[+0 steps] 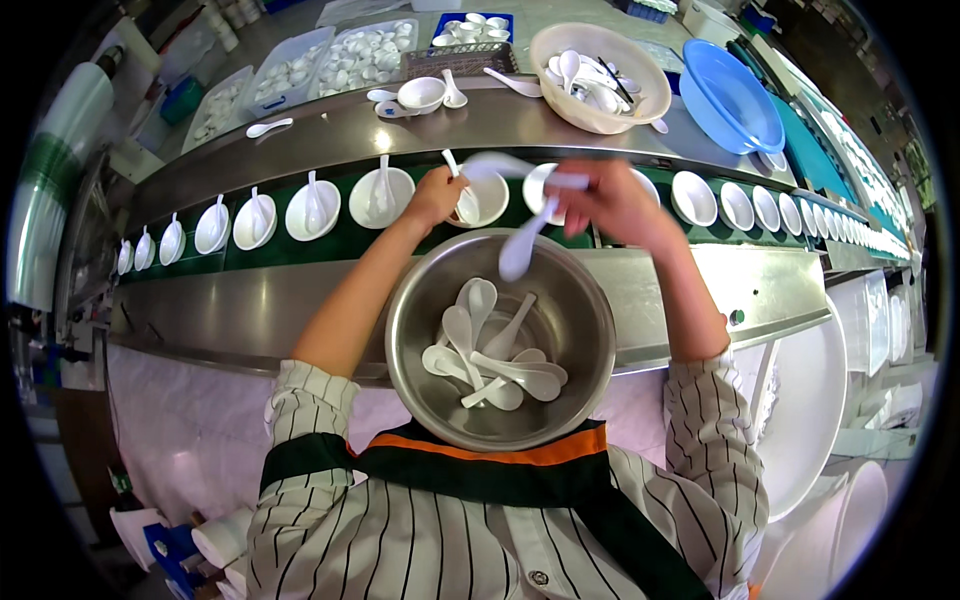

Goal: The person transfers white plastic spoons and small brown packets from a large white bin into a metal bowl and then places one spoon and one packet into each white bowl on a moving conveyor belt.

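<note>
My left hand (432, 200) is closed at a white spoon (466, 205) in a white bowl (488, 200) on the green conveyor (260, 255). My right hand (610, 200) grips white spoons (516, 255), blurred by motion, above the belt and the rim of a steel bowl (405, 360). That steel bowl sits below my hands and holds several loose spoons (520, 375). To the left, bowls (312, 215) on the belt each have a spoon in them; to the right, bowls (693, 200) show none.
Beyond the belt, a steel ledge (360, 120) carries a small bowl (420, 94), loose spoons, a cream basin (590, 110) of utensils and a blue basin (725, 90). Crates of white tableware (355, 60) stand behind. A large white tub (800, 430) is at lower right.
</note>
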Tool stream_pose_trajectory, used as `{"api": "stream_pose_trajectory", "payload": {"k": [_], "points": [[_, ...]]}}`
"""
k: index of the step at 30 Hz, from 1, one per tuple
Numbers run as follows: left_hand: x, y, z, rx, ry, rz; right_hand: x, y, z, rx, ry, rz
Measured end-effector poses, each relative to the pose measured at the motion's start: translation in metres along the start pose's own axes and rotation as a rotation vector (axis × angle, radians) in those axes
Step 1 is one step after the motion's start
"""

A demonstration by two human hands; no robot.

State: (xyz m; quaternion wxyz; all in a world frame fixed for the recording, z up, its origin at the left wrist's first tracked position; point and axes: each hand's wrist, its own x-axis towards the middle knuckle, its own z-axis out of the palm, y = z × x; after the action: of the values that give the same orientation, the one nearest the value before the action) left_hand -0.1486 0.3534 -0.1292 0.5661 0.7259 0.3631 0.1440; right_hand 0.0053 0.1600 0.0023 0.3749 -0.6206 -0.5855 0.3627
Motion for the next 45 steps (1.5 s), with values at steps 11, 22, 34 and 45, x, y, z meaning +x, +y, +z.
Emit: {"api": "stream_pose_trajectory", "payload": {"k": [11,22,34,45], "points": [[-0.05,0.03,-0.024,0.689,0.315,0.412,0.1,0.104,-0.015,-0.731,0.067,-0.086],[-0.158,0.023,0.027,1.212,-0.418,0.916,0.095,0.101,-0.021,-1.214,-0.299,0.144],[-0.144,0.067,0.012,0.846,-0.93,0.394,-0.051,0.052,0.109,-0.831,-0.505,-0.341],[-0.031,0.082,-0.013,-0.11,-0.437,0.189,-0.023,0.043,-0.008,-0.081,0.08,0.039]]}}
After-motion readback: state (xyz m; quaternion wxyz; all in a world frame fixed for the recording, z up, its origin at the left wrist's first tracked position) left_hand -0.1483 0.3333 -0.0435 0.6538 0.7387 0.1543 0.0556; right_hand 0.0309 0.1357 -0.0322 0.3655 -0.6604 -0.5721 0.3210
